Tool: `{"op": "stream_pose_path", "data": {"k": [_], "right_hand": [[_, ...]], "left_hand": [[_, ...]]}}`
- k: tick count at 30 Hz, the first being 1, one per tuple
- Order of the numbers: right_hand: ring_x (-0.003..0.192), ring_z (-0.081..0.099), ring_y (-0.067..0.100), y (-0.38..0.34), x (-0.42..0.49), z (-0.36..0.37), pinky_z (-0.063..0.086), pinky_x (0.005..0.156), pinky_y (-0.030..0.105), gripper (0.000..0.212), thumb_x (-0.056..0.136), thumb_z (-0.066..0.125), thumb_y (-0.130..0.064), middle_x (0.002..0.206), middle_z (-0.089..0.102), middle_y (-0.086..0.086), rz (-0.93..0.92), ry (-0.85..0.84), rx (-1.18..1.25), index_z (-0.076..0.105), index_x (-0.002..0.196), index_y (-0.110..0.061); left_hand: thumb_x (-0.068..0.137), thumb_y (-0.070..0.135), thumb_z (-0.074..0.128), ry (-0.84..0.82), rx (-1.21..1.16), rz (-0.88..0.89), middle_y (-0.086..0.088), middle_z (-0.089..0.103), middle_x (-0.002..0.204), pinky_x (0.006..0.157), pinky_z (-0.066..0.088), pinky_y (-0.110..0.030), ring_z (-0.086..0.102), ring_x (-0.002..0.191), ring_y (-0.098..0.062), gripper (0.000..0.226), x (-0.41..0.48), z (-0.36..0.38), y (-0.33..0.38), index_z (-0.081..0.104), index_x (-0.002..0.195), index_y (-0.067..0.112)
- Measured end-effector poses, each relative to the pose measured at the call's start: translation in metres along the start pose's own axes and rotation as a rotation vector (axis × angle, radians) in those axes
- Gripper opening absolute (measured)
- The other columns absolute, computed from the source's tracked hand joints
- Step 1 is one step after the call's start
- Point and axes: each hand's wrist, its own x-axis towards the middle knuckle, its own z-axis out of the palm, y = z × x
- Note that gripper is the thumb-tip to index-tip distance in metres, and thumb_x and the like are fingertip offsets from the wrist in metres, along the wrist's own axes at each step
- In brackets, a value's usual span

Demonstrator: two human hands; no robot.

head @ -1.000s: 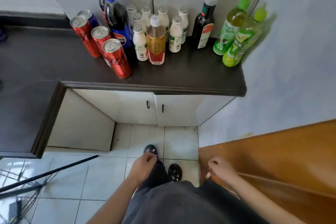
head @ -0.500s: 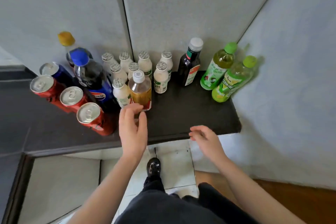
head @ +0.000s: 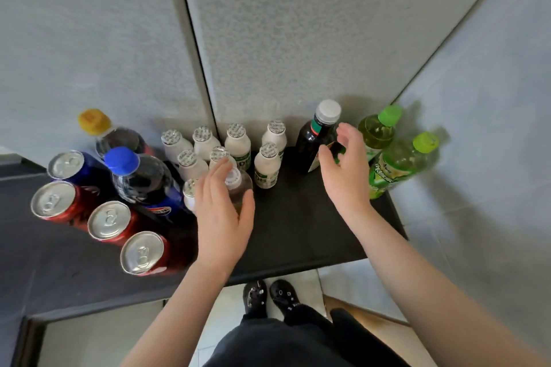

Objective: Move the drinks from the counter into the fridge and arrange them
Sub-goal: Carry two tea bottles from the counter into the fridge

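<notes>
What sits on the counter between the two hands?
In the head view, mostly bare dark counter lies between the left hand and right hand; one small white bottle stands toward the back of that gap.

A home kitchen corner: dark counter (head: 301, 226), tiled floor (head: 343, 278), crowded drinks (head: 237, 144).

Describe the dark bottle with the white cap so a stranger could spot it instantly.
On the dark counter, go to the back right corner by the wall. The dark bottle stands between the small white bottles and two green-capped bottles. It alone has a near-black body and white cap.
</notes>
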Motion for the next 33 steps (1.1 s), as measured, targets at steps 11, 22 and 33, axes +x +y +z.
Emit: {"op": "stream_pose_path", "data": {"k": [11, 22, 33], "right_hand": [[0.113, 0.055, 0.034, 0.019, 0.051, 0.031, 0.041, 0.086, 0.034, 0.055, 0.092, 0.057, -0.030, 0.125, 0.057, 0.017, -0.022, 0.016, -0.221, 0.035, 0.134, -0.001], [0.093, 0.061, 0.033, 0.029, 0.025, 0.014, 0.036, 0.068, 0.026, 0.044, 0.089, 0.060, -0.037, 0.100, 0.064, 0.015, -0.189, 0.050, -0.286, 0.051, 0.110, 0.000], [0.096, 0.054, 0.000, -0.002, -0.033, -0.004, 0.039, 0.083, 0.008, 0.054, 0.089, 0.042, -0.047, 0.106, 0.056, -0.007, -0.314, -0.201, 0.079, 0.047, 0.121, -0.004]], "left_hand": [[0.088, 0.014, 0.064, -0.072, 0.159, 0.006, -0.010, 0.062, 0.111, 0.094, 0.034, -0.027, 0.048, 0.107, -0.022, 0.042, 0.009, -0.008, 0.000, 0.052, 0.128, 0.005], [0.082, 0.010, 0.072, -0.104, 0.273, 0.128, -0.013, 0.065, 0.104, 0.089, 0.041, -0.033, 0.054, 0.100, -0.028, 0.047, 0.011, -0.016, -0.002, 0.056, 0.125, 0.001], [0.090, 0.045, 0.048, 0.157, -0.385, -0.253, 0.006, 0.059, 0.123, 0.096, 0.050, -0.038, 0.055, 0.116, -0.008, 0.039, -0.015, -0.031, 0.035, 0.038, 0.127, 0.047]]}}
